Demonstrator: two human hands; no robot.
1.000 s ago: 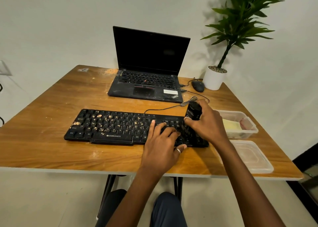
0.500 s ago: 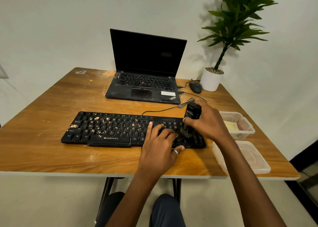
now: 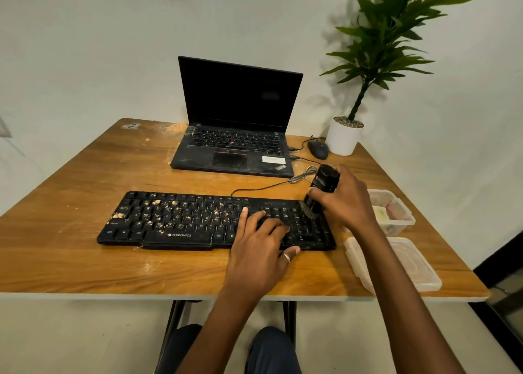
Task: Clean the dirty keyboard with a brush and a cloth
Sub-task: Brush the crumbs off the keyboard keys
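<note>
Right hand [image 3: 346,201] is clamped round the black brush [image 3: 322,186], bristles down on the right-end keys of the keyboard [image 3: 175,218], prob. so the stroke digs between keycaps. Left hand [image 3: 260,249] rests w/ fingers relaxed on the keys just beside, gripping nothing, likely pinning it to the bench [image 3: 85,260] vs. sliding. Crumbs cover the left half, so most brushing looks undone; cloth not clearly seen.

Desk corner of an office or study, worn brown wooden table [image 3: 85,181] against plain off-white wall [image 3: 99,48], open black laptop [image 3: 237,99] at twelve o'clock, black mouse [image 3: 318,150] and white-potted green plant [image 3: 343,138] at one o'clock
</note>
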